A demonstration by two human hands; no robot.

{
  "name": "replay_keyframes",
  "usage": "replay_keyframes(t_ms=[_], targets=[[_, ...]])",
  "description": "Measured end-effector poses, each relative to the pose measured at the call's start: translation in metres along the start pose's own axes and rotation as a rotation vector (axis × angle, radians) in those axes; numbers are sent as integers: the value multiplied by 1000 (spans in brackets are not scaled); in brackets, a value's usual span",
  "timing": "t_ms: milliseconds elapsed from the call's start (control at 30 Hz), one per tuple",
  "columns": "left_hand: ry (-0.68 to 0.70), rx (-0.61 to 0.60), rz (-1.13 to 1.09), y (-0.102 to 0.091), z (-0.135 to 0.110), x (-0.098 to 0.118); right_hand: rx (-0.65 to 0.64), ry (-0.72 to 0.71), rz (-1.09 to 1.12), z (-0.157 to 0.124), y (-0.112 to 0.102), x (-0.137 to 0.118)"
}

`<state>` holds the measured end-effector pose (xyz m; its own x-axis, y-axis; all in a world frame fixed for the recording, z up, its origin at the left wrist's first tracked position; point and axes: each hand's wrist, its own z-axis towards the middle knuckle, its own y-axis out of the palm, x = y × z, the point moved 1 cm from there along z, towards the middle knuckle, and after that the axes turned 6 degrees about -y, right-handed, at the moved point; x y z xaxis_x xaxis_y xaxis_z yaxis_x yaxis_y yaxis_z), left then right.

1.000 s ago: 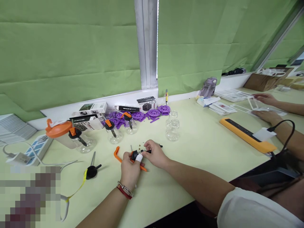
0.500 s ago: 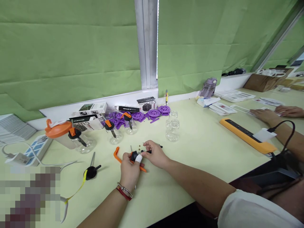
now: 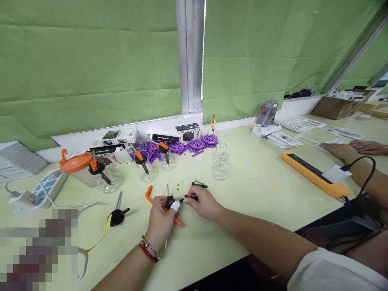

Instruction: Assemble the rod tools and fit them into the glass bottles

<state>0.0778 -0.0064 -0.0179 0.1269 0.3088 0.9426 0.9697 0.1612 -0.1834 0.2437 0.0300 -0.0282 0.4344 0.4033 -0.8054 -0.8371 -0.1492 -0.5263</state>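
My left hand (image 3: 160,220) is closed on a small black and orange sprayer head (image 3: 169,201), with a white cot on one fingertip. My right hand (image 3: 203,203) pinches a thin black rod (image 3: 189,199) that sticks out of that head to the right. Both hands rest low over the pale yellow table (image 3: 248,190). An orange curved piece (image 3: 148,194) lies just left of my left hand. A small black spring part (image 3: 199,184) and a few tiny brown bits (image 3: 178,186) lie just beyond my fingers.
Glass bottles (image 3: 220,165) stand behind my hands; others with orange-black tops (image 3: 142,163) stand to the left near an orange-lidded jug (image 3: 75,165). Purple plastic wheels (image 3: 197,144) and boxes line the sill. A long orange device (image 3: 315,174) lies at right, where another person's hands (image 3: 342,150) rest.
Both my hands have drawn slightly nearer to me with the sprayer head. The black spring part now lies free beyond my right hand. The other person's hands moved apart and settled on the table.
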Motion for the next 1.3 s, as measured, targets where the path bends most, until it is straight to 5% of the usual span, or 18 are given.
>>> replay_keyframes(t_ms=[200,400,600,733,1033,1300], targets=[[167,-55,239,-16,-7,-6,-137,-11,-246,-16,-3,-7],[277,9,546,-21,-4,-6,-143,49,-359,-16,-8,-12],[387,61,1032,-19,-13,18,-133,95,-438,-13,-13,-8],[467,74,1147,-20,-4,40,-143,77,-460,-13,-12,-5],[306,-166,1272,-11,65,56,-132,40,-418,-15,-16,-1],[282,-183,1288,-2,74,54,-111,60,-357,-15,-26,2]])
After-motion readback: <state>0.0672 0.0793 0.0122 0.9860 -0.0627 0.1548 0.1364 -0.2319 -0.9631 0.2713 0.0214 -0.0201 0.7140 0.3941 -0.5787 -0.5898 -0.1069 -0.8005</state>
